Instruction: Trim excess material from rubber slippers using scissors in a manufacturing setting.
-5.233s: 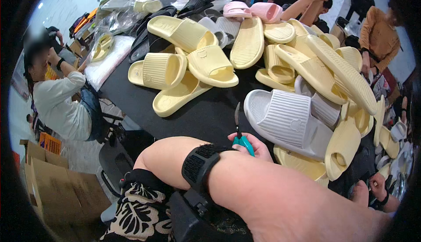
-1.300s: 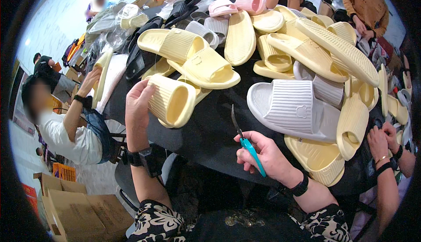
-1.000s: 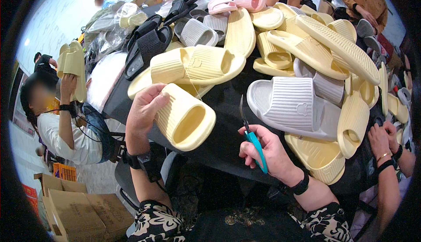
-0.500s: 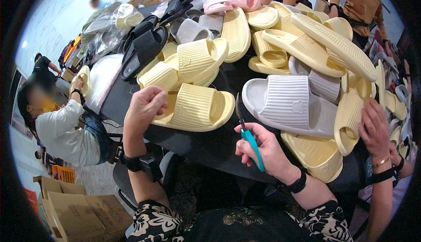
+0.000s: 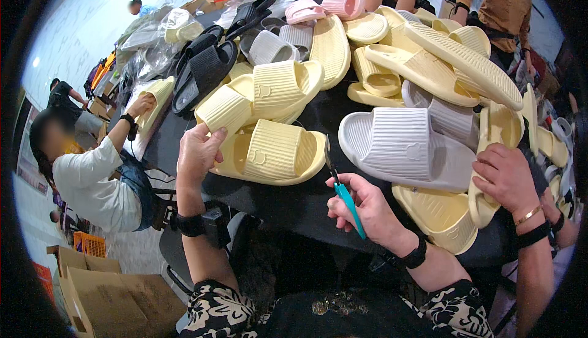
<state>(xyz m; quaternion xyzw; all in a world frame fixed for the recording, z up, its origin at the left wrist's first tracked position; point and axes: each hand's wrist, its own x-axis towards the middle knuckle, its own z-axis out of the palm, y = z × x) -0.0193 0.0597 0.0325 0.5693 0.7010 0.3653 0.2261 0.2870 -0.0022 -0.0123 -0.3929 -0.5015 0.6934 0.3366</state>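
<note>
My left hand [image 5: 199, 156] pinches the near edge of a pale yellow slide sandal [image 5: 224, 109], thumb and fingers closed on it. That sandal lies against another yellow slide [image 5: 286, 84] with a small raised bear-shaped mark. Just below my fingers, a further yellow slide [image 5: 274, 152] rests on the black table, its toe pointing right. In my right hand [image 5: 373, 212] is a pair of scissors [image 5: 349, 208] with teal handles, fingers wrapped round them. Their dark blades point up, beside that yellow slide's toe end. To their right sits a pale lilac-grey slide [image 5: 404, 145].
A heap of yellow slides [image 5: 416, 56] covers the far right, with black slides [image 5: 205, 75] and pink ones [image 5: 343, 5] further back. At right, a co-worker's hand [image 5: 505, 176] holds a yellow slide. Another person [image 5: 98, 176] handles one at left. Cardboard boxes [image 5: 122, 301] stand lower left.
My left hand has risen slightly and taken hold of the upper yellow slide's edge. The scissors have shifted a little left. The co-worker's hand at right has moved left onto a yellow slide.
</note>
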